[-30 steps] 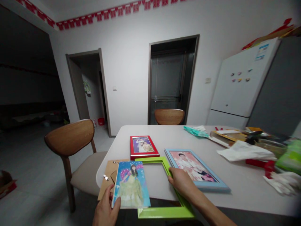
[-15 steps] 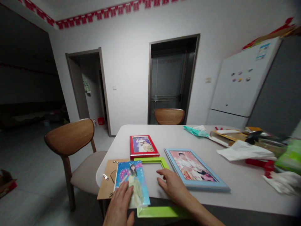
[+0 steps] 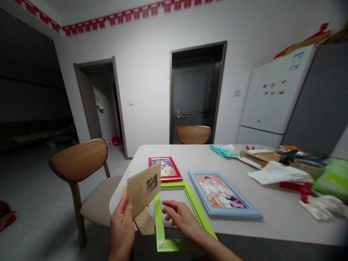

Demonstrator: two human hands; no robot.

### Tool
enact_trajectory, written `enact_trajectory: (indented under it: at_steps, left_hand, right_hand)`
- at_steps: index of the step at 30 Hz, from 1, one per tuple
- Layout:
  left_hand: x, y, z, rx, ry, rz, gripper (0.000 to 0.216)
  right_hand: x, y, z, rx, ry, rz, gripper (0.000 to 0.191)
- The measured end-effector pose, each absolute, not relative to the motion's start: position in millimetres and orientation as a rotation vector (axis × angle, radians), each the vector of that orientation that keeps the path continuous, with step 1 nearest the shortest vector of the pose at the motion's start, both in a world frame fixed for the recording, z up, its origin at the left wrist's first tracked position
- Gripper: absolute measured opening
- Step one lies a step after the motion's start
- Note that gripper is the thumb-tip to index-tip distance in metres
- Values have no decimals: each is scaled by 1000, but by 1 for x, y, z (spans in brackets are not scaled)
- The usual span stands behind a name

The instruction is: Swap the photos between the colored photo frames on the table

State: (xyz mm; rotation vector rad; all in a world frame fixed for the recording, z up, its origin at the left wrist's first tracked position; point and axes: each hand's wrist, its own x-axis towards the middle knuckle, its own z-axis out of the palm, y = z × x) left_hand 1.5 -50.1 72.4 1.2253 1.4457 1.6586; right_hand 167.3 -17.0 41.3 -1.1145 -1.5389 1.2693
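My left hand (image 3: 122,229) is closed on a tan sheet (image 3: 143,188) with a small picture printed on it, held upright above the table's near left corner. My right hand (image 3: 179,218) hovers with its fingers spread over the opening of a lime-green empty picture frame (image 3: 174,186), which lies partly over the table's front edge. A brown backing board (image 3: 145,223) lies under the raised sheet, left of the green frame. A red framed photo (image 3: 165,169) lies behind the frame, and a light-blue framed photo (image 3: 221,192) lies to its right.
The white table (image 3: 244,224) carries white papers (image 3: 280,172), a teal cloth (image 3: 224,151), a green packet (image 3: 331,177) and other clutter at the right. A wooden chair (image 3: 78,161) stands at the left, another chair (image 3: 194,134) at the far side. A white fridge (image 3: 272,101) stands at the back right.
My left hand has lifted the colourful photo off the table and turned it, so its tan side now faces me. My right hand moved from the frame's right bar to above its opening.
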Motion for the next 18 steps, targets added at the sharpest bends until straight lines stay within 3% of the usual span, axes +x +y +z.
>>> enact_trajectory:
  at_steps: [3,7,12,18]
  left_hand:
    - [24,-51,66,967,1110,1670,42]
    - [41,-50,43,933,926,1558,47]
    - [33,-49,32,1095,1093,1496,51]
    - [36,-57,21,1848,1365,1092,43]
  right_hand:
    - [158,-14,40,-988,-1147,1508,38]
    - [174,-7,52,-863,-879,1384,33]
    - [218,7,63,-1122,-1033,1363,34]
    - [236,21,43,-1363,-1268,1255,40]
